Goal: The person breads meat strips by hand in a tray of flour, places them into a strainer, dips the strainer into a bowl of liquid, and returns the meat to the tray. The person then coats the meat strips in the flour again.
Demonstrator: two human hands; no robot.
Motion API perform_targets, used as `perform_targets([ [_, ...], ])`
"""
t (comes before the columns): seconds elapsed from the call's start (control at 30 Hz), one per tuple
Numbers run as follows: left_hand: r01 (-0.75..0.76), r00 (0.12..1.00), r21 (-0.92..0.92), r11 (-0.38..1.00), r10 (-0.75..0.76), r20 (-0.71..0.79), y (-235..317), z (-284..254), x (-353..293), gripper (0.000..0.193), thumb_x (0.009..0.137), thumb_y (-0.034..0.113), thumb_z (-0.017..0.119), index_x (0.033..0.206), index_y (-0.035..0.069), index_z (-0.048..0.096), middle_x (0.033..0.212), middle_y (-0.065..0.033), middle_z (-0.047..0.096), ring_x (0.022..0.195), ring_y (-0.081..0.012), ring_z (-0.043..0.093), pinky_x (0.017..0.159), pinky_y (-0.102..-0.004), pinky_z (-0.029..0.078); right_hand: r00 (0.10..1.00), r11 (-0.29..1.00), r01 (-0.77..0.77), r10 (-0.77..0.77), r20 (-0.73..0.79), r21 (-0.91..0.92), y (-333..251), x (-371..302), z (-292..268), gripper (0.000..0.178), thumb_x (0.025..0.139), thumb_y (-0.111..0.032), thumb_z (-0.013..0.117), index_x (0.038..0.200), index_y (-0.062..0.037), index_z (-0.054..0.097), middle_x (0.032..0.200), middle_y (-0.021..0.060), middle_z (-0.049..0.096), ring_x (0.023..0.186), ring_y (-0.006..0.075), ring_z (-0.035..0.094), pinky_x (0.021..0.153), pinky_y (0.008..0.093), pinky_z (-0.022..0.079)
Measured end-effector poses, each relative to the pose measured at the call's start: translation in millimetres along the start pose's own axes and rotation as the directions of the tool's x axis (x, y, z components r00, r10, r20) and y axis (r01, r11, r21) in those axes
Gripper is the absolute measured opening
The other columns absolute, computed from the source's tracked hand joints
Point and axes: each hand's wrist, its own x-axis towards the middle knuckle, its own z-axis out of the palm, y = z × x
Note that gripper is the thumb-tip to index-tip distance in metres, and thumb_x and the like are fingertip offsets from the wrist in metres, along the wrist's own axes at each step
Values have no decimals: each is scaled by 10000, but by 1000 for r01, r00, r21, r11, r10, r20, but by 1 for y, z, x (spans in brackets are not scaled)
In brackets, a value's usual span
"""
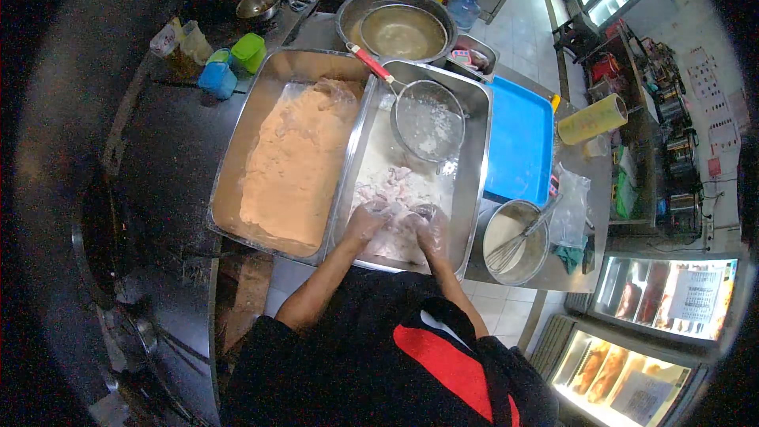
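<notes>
Both my hands are low inside a steel tray (474, 190) of white flour, near its front end. My left hand (369, 221) curls around pale, flour-coated pieces that look like raw meat (395, 183). Close beside it, my right hand (429, 229) cups more of the same pieces, its fingers bent inward. Flour and a thin clear covering, perhaps gloves, blur the fingertips. A round mesh strainer (429, 121) with a red handle rests across the far part of this tray. To the left, a second steel tray (225, 182) holds a heap of orange-tan powder (296, 166).
Behind the trays stands a large metal bowl (345, 25) of cloudy liquid. At right are a blue tray (518, 142), a pot (538, 261) of pale batter with a whisk (510, 249), and a plastic-wrap roll (593, 120). Small tubs (217, 79) sit at far left.
</notes>
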Motion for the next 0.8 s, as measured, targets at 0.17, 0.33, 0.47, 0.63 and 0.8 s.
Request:
perform_targets([
  [0.17, 88, 995, -183, 979, -96, -35, -8, 2, 2, 285, 764, 149, 732, 995, 4, 649, 886, -87, 674, 750, -147, 628, 702, -312, 509, 983, 985, -173, 173, 66, 0, 24, 5, 11, 274, 824, -222, 653, 938, 27, 634, 815, 124, 651, 751, 177, 597, 664, 345, 470],
  [0.33, -62, 996, 32, 998, 64, -56, -36, 3, 3, 280, 752, 122, 731, 993, 8, 647, 893, -89, 674, 784, -169, 629, 713, -320, 511, 955, 977, -207, 189, 229, 57, 13, 10, 19, 176, 852, -191, 630, 892, -20, 632, 710, 50, 605, 630, 167, 554, 580, 352, 459],
  [0.47, 147, 985, -134, 980, -132, 111, -29, -1, -4, 337, 737, 184, 742, 1005, 5, 643, 919, -101, 680, 859, -206, 631, 774, -341, 499, 951, 833, -300, 223, 213, 466, 8, 16, 11, 208, 840, -220, 634, 900, -21, 638, 743, 51, 622, 633, 183, 568, 585, 358, 461],
  [0.63, -90, 996, 258, 962, 93, -2, -47, -6, 11, 350, 745, 170, 698, 1037, -11, 632, 955, -155, 677, 865, -255, 649, 770, -366, 510, 979, 1000, -5, 0, 202, 26, 13, 25, 2, 260, 820, -251, 641, 914, -8, 641, 767, 109, 635, 658, 233, 589, 630, 369, 487],
  [0.8, -244, 970, 907, 344, 73, 233, -100, 4, 52, 241, 739, 150, 661, 900, -29, 653, 930, -248, 653, 922, -349, 641, 778, -428, 506, 879, 740, 366, -76, 471, -565, 78, 25, 21, 419, 742, -347, 691, 916, 30, 633, 817, 205, 637, 726, 325, 620, 682, 420, 497],
])
